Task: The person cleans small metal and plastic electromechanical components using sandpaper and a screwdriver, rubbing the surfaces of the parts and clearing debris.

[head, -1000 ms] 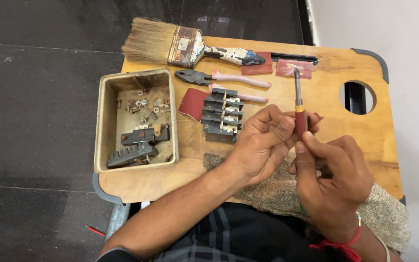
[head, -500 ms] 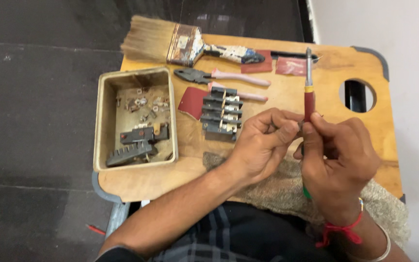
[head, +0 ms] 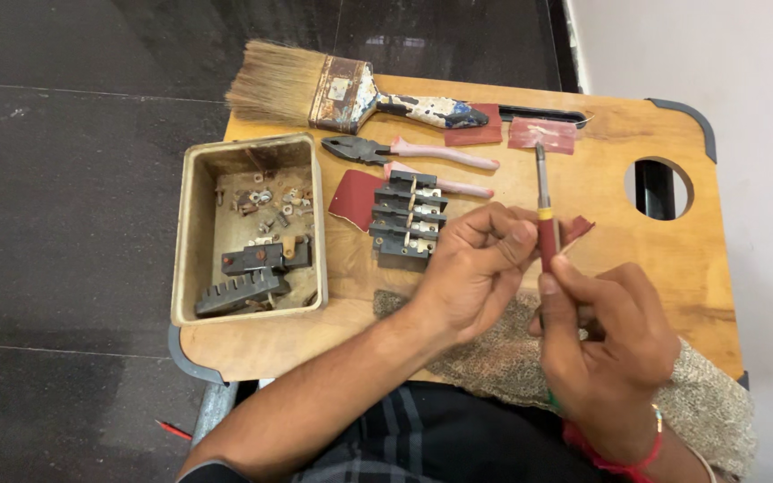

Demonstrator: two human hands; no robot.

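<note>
Both hands have drifted lower, right hand (head: 606, 344) pinching the light, stiff screwdriver (head: 543, 210) by its red handle upright over the board (head: 673, 250), left hand (head: 467, 268) curled beside it.

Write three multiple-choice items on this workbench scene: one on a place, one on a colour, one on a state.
1. Where is the paintbrush?
A. in the tray
B. at the board's far edge
C. on the floor

2. What colour are the pliers' handles?
A. pink
B. blue
C. green

3. How is the screwdriver held?
A. lying flat
B. tip toward the person
C. by the right hand, tip away

Key: 1 B, it lies beyond the tray; 2 A, both handles are pink; 3 C, the right hand grips the handle while the left hand pinches beside it.
</note>
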